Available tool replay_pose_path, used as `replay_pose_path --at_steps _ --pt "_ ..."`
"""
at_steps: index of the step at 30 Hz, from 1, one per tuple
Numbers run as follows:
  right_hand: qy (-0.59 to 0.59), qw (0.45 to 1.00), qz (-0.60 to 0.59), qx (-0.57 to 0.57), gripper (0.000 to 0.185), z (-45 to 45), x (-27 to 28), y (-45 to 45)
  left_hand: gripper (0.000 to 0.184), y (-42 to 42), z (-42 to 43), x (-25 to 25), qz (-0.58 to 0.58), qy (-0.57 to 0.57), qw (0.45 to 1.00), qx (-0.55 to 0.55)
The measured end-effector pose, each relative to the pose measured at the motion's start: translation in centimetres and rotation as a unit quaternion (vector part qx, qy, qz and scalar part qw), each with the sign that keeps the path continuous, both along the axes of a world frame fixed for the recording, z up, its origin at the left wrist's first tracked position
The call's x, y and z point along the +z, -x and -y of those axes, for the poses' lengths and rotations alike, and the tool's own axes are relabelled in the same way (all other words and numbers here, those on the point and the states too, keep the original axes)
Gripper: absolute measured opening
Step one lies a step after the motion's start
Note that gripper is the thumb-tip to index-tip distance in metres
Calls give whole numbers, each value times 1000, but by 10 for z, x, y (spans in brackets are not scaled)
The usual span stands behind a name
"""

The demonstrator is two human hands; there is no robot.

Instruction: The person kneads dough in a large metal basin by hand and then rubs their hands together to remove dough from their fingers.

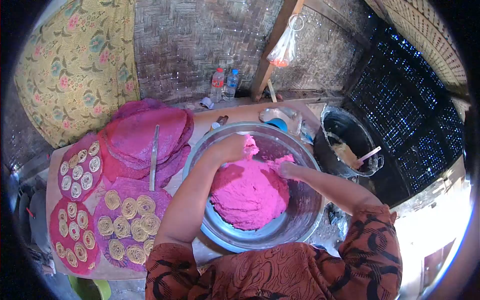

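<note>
A large mound of bright pink dough (250,197) fills the middle of a wide metal basin (320,210). At the mound's far left side, my left hand (234,147) is closed on a lump of the dough, which shows past its fingers. Opposite it, my right hand (289,170) grips a ragged piece at the upper right of the mound. Pink dough covers the fingertips of both hands, so they are partly hidden.
Left of the basin lie stacked pink round sheets (135,135), a flat metal strip (154,157) and coiled noodle nests (129,207) on pink mats. A black bucket (327,145) stands at right. Two bottles (217,85) stand by the woven wall.
</note>
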State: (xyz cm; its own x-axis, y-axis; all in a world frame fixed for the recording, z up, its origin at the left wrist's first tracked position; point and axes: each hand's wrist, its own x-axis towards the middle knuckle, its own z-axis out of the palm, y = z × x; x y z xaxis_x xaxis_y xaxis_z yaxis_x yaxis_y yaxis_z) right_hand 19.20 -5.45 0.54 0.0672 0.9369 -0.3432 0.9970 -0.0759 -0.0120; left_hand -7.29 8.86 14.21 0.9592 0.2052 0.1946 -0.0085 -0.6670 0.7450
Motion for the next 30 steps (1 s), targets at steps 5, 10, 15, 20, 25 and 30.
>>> replay_pose_path --at_steps 5,10,15,20,25,30 --pt "-96 986 112 75 33 -56 6 51 24 -4 -8 7 41 -95 993 48" --pt "-173 876 -444 73 26 -105 3 109 23 -26 -15 -3 82 -148 984 61" --pt "-108 899 -382 184 27 -119 -24 180 25 -20 -2 16 119 0 991 61" --pt "-20 906 -185 381 40 -67 21 227 23 -7 -3 10 94 -41 994 48" --pt "50 917 -214 331 51 15 157 177 24 -1 -12 3 101 -17 991 82" --pt "37 841 -540 -2 41 26 106 131 25 -1 -12 7 115 -34 989 89"
